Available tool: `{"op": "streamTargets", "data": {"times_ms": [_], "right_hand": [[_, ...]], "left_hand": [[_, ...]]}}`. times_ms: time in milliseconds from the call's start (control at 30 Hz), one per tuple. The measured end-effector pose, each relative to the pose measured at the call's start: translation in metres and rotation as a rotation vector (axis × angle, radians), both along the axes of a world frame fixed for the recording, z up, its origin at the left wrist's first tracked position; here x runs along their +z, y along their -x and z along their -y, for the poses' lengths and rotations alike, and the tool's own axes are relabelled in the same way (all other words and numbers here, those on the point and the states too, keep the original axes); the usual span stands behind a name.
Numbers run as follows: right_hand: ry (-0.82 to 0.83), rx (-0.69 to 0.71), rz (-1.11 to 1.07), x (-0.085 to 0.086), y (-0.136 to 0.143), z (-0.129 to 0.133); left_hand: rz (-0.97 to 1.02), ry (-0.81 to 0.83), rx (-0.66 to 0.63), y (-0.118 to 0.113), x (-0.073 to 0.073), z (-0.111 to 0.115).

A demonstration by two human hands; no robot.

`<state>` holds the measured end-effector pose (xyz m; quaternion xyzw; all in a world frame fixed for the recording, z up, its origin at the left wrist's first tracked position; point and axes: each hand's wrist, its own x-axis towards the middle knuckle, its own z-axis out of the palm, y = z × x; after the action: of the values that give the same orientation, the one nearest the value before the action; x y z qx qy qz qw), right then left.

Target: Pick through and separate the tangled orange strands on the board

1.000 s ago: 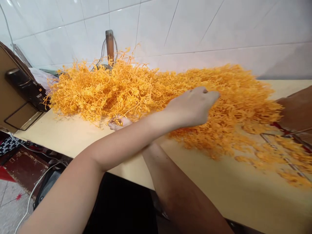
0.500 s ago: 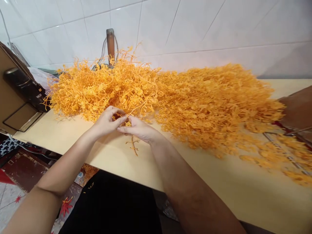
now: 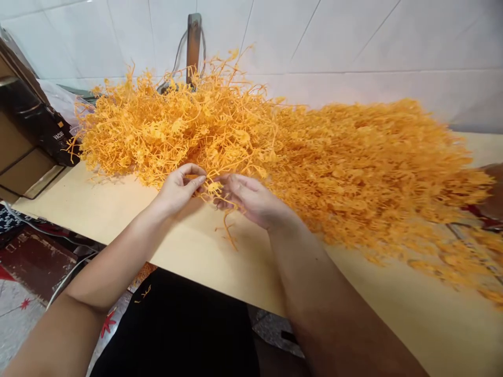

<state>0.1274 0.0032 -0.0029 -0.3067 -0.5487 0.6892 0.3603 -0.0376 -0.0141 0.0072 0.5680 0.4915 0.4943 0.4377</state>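
Observation:
My left hand [image 3: 183, 188] pinches an orange plastic flower stem [image 3: 215, 187] between thumb and forefinger, just in front of a tangled heap of orange stems [image 3: 168, 131]. Facing it, my right hand [image 3: 253, 199] is beside the same sprig, its thumb and fingers curled. Those right fingertips are partly hidden and blurred, so I cannot make out whether they grip the sprig. A loose piece of orange stem [image 3: 230, 230] hangs or lies below the right hand, over the pale tabletop [image 3: 196, 246].
A second, flatter pile of orange stems [image 3: 365, 167] spreads to the right. A cardboard box and a black object [image 3: 23, 115] stand at the left edge. An upright brown handle [image 3: 194, 47] with a cord rises behind the heap, before a white tiled wall [image 3: 298, 31].
The camera view has shifted a little. My hands, almost touching before, have drawn apart; the right moved rightward, and more of the sprig shows between them.

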Motion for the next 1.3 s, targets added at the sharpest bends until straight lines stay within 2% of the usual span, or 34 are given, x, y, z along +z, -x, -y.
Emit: {"op": "streamTargets", "data": {"times_ms": [100, 200, 367, 400, 433, 533, 600, 733, 933, 1100, 1300], "right_hand": [[0.027, -0.102, -0.017, 0.0, 0.007, 0.001], [0.025, -0.099, 0.01, 0.001, 0.013, 0.003], [0.018, -0.076, -0.055, 0.001, 0.017, 0.006], [0.014, -0.086, -0.071, 0.001, 0.016, 0.006], [0.011, -0.098, -0.087, 0.0, 0.016, 0.006], [0.029, -0.131, -0.123, 0.0, 0.016, 0.005], [0.054, -0.156, -0.136, -0.001, 0.018, 0.005], [0.075, -0.178, -0.142, -0.002, 0.023, 0.007], [0.056, -0.203, -0.12, -0.004, 0.023, 0.005], [0.034, -0.299, -0.191, -0.002, 0.022, 0.005], [0.162, -0.355, -0.257, 0.003, 0.028, 0.009]], "left_hand": [[-0.101, -0.017, -0.064, -0.004, -0.003, 0.002], [-0.17, -0.098, -0.04, -0.002, -0.005, 0.0], [-0.32, -0.399, 0.321, 0.003, -0.003, 0.001], [-0.351, -0.446, 0.352, 0.003, -0.002, 0.004], [-0.377, -0.477, 0.343, 0.002, -0.001, 0.006], [-0.469, -0.485, 0.169, -0.002, -0.001, 0.013], [-0.558, -0.472, 0.098, -0.005, -0.004, 0.015], [-0.661, -0.46, 0.115, -0.007, -0.007, 0.014], [-0.669, -0.438, -0.038, -0.006, -0.004, 0.016], [-0.536, -0.381, -0.055, -0.007, -0.006, 0.015], [-0.493, -0.381, -0.035, -0.009, -0.004, 0.015]]}}
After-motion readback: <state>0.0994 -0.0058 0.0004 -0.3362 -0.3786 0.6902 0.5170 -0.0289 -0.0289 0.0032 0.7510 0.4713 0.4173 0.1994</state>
